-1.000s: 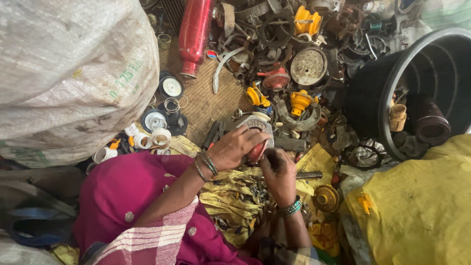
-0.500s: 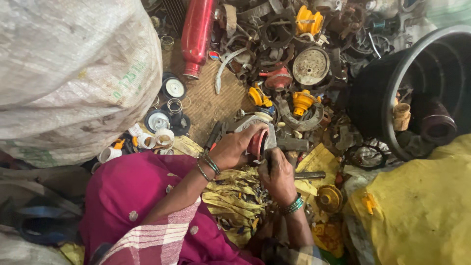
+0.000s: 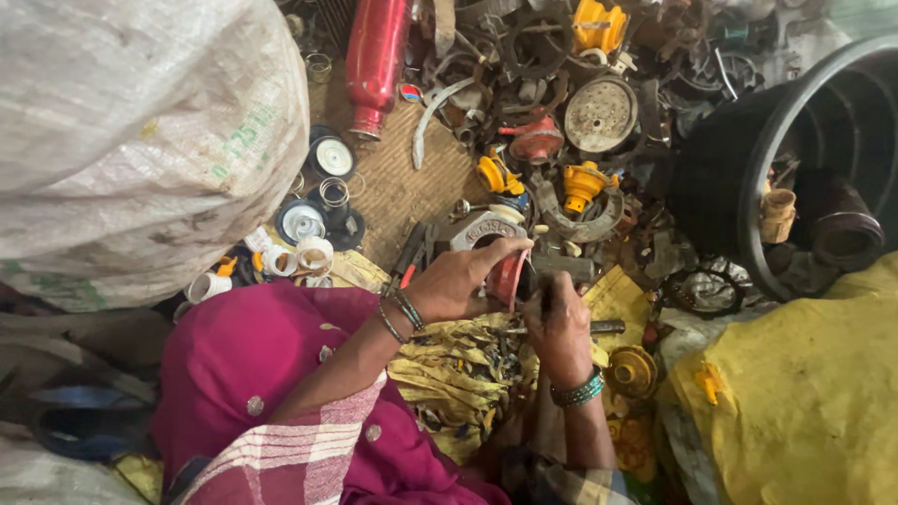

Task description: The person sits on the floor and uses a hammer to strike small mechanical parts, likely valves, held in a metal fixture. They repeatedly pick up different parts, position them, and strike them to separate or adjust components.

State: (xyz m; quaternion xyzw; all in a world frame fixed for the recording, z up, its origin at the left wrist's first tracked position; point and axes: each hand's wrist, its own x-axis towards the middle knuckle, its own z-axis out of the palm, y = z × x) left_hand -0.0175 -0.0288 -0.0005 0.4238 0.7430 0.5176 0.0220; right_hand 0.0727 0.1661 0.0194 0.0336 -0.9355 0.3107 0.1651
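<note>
My left hand, with dark bangles at the wrist, grips a small red rounded part over my lap. My right hand, with teal bangles at the wrist, is closed around a thin dark tool whose tip presses against the red part. Just beyond the hands lies a grey metal casting. Under the hands, yellow cloth scraps carry small dark bits. My magenta sleeve fills the lower left.
A big white woven sack fills the left. A red cylinder lies at the top. A heap of scrap metal and yellow plastic parts spreads ahead. At the right are a black tub and a yellow sack.
Both hands stay together on the red part; the right hand has shifted slightly with the tool. The view has drifted a little.
</note>
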